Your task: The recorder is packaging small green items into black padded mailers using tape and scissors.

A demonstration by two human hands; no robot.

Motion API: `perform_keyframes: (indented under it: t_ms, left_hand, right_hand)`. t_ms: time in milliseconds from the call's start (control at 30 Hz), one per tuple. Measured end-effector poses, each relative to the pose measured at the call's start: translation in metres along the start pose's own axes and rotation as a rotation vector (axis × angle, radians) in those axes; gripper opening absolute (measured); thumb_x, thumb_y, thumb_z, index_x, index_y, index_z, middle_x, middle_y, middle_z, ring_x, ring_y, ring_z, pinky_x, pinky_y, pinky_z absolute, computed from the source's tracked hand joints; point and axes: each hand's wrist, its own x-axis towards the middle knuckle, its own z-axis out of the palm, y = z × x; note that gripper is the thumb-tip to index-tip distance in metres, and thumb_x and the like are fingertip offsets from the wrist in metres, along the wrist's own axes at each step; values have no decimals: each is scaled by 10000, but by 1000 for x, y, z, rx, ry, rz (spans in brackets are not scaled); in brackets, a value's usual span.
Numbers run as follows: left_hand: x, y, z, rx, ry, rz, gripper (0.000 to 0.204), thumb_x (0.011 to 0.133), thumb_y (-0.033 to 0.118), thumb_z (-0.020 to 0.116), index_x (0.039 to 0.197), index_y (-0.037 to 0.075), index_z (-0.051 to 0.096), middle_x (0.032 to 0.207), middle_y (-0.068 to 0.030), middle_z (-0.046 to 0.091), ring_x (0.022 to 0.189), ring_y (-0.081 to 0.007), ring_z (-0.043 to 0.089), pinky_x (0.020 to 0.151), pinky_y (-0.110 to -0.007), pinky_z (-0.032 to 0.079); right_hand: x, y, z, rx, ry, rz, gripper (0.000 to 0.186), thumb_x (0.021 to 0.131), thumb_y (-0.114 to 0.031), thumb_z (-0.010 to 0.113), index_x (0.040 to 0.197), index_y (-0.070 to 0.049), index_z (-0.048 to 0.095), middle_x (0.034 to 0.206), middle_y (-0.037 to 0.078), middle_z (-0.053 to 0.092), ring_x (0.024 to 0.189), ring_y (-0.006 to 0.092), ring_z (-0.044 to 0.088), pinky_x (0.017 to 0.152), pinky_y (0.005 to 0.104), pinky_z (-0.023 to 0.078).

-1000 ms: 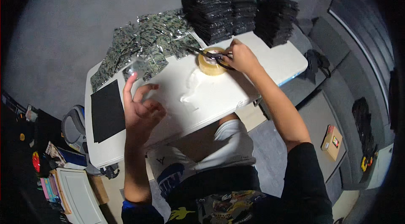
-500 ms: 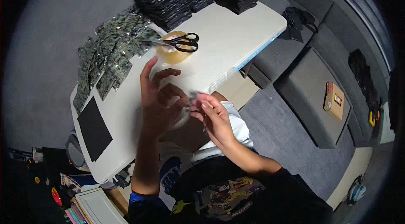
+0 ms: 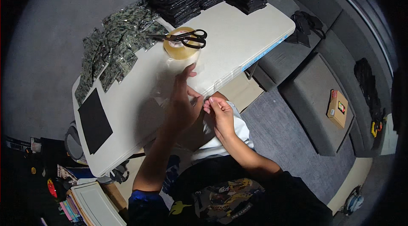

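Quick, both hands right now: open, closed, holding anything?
Left hand: open, fingers spread over the white table; holding anything cannot be told.
Right hand: fingers pinched together near the left hand; what they hold cannot be told.

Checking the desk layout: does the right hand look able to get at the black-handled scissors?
Probably yes: the black-handled scissors lie uncovered atop the tan tape roll, with bare white table between them and the right hand.

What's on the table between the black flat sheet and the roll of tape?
Mostly bare white table in the head view. The black sheet lies near the left end, the tape roll farther along under the scissors; nothing sits between them.
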Motion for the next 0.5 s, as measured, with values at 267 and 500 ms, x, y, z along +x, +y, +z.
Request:
perform_keyframes:
  t_ms: [267, 500]
  left_hand:
    - [3, 0, 15, 256, 40, 126, 800, 839, -127, 627, 1571, 87, 389, 1430, -273, 466, 1131, -402, 656, 902, -436, 574]
    - [4, 0, 19, 183, -1, 69, 770, 868, -106, 628, 1570, 117, 403, 1427, -266, 461, 1244, -463, 594, 961, -481, 569]
  right_hand:
    - [14, 10, -10, -59, 7, -37, 126, 1039, -101, 672, 1102, -2, 716, 983, 89, 764, 888, 123, 715, 824, 251, 570]
    - [18, 14, -9, -78, 30, -90, 108, 1037, -102, 680, 1073, -6, 713, 928, 58, 744, 841, 100, 665, 800, 237, 516]
